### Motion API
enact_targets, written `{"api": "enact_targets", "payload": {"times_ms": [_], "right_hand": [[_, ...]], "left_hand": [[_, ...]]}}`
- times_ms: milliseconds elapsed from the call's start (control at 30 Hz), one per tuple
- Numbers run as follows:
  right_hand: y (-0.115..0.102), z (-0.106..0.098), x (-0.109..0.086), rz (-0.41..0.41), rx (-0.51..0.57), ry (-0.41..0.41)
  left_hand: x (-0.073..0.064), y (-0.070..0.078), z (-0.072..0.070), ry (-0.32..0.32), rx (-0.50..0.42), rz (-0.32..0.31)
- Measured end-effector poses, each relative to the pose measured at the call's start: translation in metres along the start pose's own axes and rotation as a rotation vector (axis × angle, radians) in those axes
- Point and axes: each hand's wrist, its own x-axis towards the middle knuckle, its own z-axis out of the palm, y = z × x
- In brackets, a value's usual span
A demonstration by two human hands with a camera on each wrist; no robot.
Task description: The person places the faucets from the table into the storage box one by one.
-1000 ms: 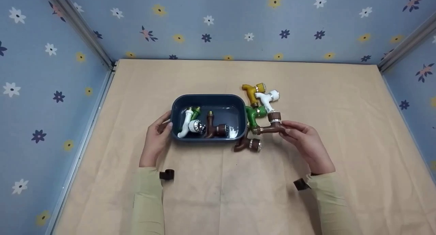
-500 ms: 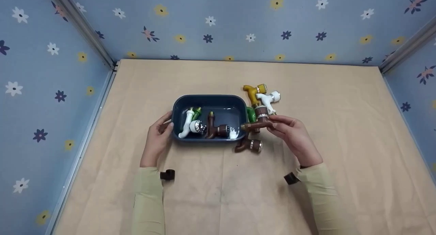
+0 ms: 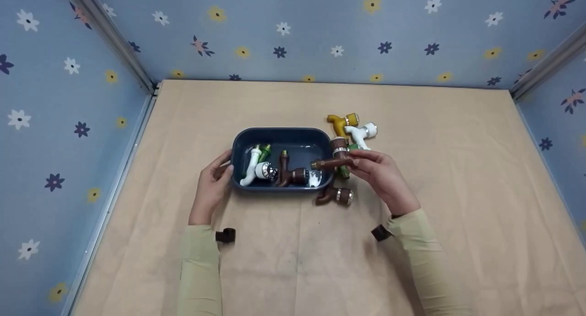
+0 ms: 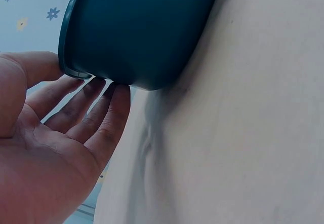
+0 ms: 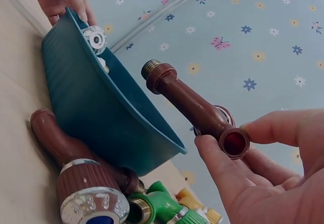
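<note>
At the left end of the dark blue plastic basin, my left hand holds the rim, thumb at the edge and fingertips against the outer wall. My right hand pinches a brown tap by its spout end, with thumb and fingers around it in the right wrist view. The tap's brass threaded end points left, over the basin's right rim. Inside the basin lie a white tap, a green tap partly hidden behind it, and another brown tap.
Right of the basin lie a yellow tap, a white tap and a mostly covered green tap. One more brown tap rests by the basin's front right corner. Flower-patterned walls border the cloth-covered table.
My right hand has carried the brown tap leftward, from beside the pile to over the basin's right rim. My left hand and the basin have stayed in place.
</note>
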Motion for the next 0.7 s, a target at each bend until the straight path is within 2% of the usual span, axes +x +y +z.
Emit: {"api": "enact_targets", "payload": {"times_ms": [167, 300, 400, 600, 700], "right_hand": [[0.002, 0.004, 0.004, 0.013, -0.006, 0.006], [0.003, 0.009, 0.007, 0.018, 0.001, -0.007], [0.004, 0.013, 0.01, 0.024, -0.01, -0.009], [0.005, 0.021, 0.016, 0.043, -0.079, 0.015], [0.006, 0.025, 0.019, 0.047, -0.107, 0.01]], "left_hand": [[0.002, -0.011, -0.002, 0.005, -0.007, -0.01], [0.005, -0.023, -0.003, 0.018, 0.01, 0.013], [0.005, -0.026, -0.004, 0.022, 0.022, 0.028], [0.005, -0.023, -0.004, 0.017, 0.023, 0.009], [0.002, -0.012, -0.002, 0.006, 0.024, -0.006]]}}
